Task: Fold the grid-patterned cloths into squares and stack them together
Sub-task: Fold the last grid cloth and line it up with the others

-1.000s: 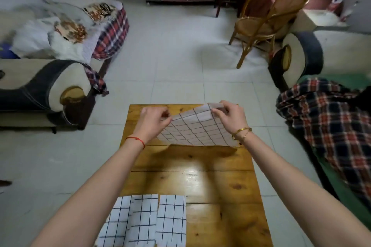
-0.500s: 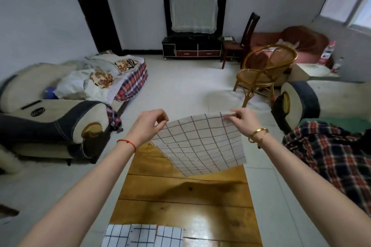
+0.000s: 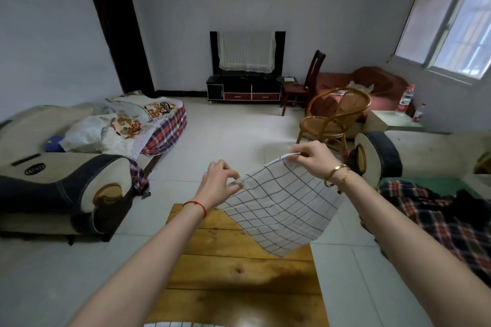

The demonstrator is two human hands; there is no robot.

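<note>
So the wooden plank bench (image 3: 239,268) is seen below the hands. A white cloth with a dark grid pattern (image 3: 281,210) is held up in the air between them, one top corner pinched by the left hand (image 3: 218,183), the other by the right hand (image 3: 309,158). Looks like it's being opened out before folding; next it'd probably need laying flat on the bench. A sliver of more grid cloth (image 3: 180,324) is just visible at the near edge, well below both hands.

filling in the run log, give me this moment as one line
phase: cloth lifted | left hand: pinches near corner | right hand: pinches far corner | grid cloth: hanging above wooden table | fold: not started
</note>
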